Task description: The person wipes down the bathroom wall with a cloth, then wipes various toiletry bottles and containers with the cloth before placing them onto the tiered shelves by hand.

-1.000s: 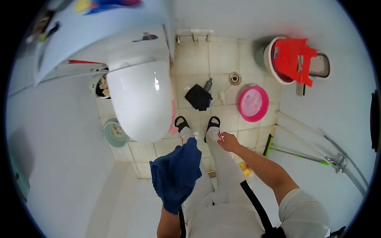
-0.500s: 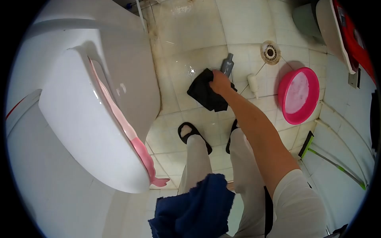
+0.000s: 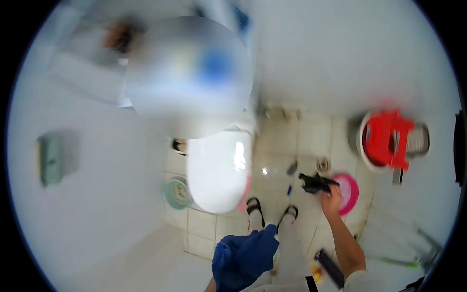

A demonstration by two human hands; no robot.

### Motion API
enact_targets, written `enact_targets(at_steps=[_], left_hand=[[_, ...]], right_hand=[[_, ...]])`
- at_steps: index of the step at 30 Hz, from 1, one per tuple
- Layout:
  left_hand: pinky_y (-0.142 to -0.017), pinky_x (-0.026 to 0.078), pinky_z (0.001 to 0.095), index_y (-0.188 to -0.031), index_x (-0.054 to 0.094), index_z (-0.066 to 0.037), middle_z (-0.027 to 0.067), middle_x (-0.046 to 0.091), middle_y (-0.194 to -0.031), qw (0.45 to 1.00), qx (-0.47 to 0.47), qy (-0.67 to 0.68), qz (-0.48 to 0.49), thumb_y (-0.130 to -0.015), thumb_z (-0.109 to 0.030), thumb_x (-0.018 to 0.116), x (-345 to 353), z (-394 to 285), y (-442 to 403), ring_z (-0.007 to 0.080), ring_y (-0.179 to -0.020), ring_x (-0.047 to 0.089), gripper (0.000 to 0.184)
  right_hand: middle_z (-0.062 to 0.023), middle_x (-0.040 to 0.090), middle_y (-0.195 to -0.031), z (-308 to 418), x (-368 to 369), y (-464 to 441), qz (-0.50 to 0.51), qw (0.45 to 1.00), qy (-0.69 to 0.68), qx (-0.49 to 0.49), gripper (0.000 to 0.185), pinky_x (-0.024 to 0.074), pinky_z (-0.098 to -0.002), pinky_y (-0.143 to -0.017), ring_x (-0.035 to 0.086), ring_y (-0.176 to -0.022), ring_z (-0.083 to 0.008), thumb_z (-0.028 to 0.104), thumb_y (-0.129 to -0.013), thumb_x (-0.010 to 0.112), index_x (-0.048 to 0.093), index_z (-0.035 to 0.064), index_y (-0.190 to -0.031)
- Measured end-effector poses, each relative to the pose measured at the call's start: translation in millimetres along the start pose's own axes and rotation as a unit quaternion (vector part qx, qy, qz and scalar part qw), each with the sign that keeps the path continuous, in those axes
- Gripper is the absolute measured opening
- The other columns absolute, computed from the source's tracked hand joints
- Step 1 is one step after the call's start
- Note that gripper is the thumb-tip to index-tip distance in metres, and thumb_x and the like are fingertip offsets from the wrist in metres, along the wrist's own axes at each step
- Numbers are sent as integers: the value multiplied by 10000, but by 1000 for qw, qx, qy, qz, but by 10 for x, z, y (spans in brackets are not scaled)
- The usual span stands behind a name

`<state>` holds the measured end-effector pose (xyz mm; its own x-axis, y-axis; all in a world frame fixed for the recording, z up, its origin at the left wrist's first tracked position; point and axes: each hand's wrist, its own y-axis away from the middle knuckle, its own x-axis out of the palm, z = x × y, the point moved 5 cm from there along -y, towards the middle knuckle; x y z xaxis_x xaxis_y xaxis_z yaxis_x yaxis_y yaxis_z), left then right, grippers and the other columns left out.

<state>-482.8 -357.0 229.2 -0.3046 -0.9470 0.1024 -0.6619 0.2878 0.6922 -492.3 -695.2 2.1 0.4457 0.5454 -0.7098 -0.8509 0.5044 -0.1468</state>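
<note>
My right hand [image 3: 332,199] is closed on a bunched black cloth [image 3: 316,183], which hangs off to the left of the fingers, beside the pink basin [image 3: 356,200]. Whitish suds show inside the basin, partly behind my hand. A blue cloth with a ragged edge [image 3: 245,258] hangs bunched in front of my legs. It hides my left hand; only a bit of the left forearm [image 3: 210,285] shows at the bottom edge. On the floor left of the black cloth lie a grey bottle [image 3: 292,169] and a small blue object [image 3: 289,190].
The white toilet [image 3: 216,175] stands left of my feet, with a green basin [image 3: 176,194] beyond it. A floor drain [image 3: 323,164] is near the basin. A red plastic stool-like item [image 3: 389,138] rests on a pale bin at right. The upper left is blurred.
The view has risen and swung, showing more of the room. My right hand has lifted the black cloth from the floor and carried it right, beside the pink basin. The blue cloth stays low in front.
</note>
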Motion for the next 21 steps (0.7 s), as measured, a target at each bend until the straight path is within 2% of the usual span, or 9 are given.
enact_targets(at_steps=[2,6,8,13,15,18,19,20,21], left_hand=[[-1019,400,561,-1180,653,-59,209,621,-1208,999,32,-2,11,-774,-299,747,-127,-752,474,354,-1056,630,481],[-1018,400,567,-1173,660,-59,213,625,-1201,998,62,-16,19,-768,-299,754,-343,-2088,1460,357,-1048,636,480],[-989,402,541,-1174,653,-72,186,627,-1192,991,128,-33,-7,-771,-296,744,-442,-2163,2009,340,-1042,626,469],[-847,413,406,-1187,610,-142,46,627,-1154,956,276,-50,-86,-793,-280,686,-955,-1450,2153,247,-1021,573,425],[-835,418,384,-1174,587,-141,38,608,-1176,942,310,-77,-98,-832,-302,621,-1204,-1418,2156,235,-1031,555,380],[-884,424,399,-1127,544,-98,95,551,-1264,920,345,-164,-91,-934,-375,460,-1604,-1586,2151,257,-1071,534,348],[-901,426,403,-1111,530,-84,114,532,-1293,910,356,-193,-89,-968,-400,406,-1701,-1663,2161,265,-1085,527,369],[-893,426,401,-1102,526,-84,120,522,-1305,940,341,-8,-16,-976,-419,391,-1806,-1672,2131,261,-1075,518,383],[-885,426,399,-1093,522,-84,127,511,-1317,922,310,225,63,-984,-438,376,-1910,-1682,2103,256,-1065,509,398]], right_hand=[[-184,607,-919,768,-493,-136,38,997,59,-25,251,472,-433,-772,573,-903,-395,-39,-684,622,618,7,-930],[-167,606,-894,2465,-1047,-687,55,989,4,-140,243,465,-422,-714,569,-851,-368,-37,-674,650,619,10,-910],[-142,606,-839,3204,-1448,-604,28,972,-51,-227,208,469,-377,-647,580,-743,-313,-9,-695,668,624,10,-897],[-56,547,-675,5035,-1931,-847,39,975,-129,-177,157,412,-278,-529,496,-565,-138,73,-759,675,637,18,-901],[20,591,-737,5496,-1856,-1040,72,963,-210,-151,187,417,-253,-569,477,-625,-70,98,-805,638,658,29,-978],[-16,654,-842,6333,-1807,-1382,143,921,-356,-65,245,476,-259,-674,577,-716,-108,37,-768,598,648,10,-1007],[-22,648,-832,6557,-1810,-1506,150,917,-368,-17,232,461,-261,-628,580,-701,-114,44,-759,595,644,24,-985],[-20,624,-783,6670,-1760,-1694,155,902,-401,44,181,411,-265,-541,558,-659,-117,63,-758,597,634,41,-934],[-13,566,-697,6783,-1679,-1942,144,875,-458,57,91,332,-277,-454,494,-563,-115,80,-771,592,606,60,-858]])
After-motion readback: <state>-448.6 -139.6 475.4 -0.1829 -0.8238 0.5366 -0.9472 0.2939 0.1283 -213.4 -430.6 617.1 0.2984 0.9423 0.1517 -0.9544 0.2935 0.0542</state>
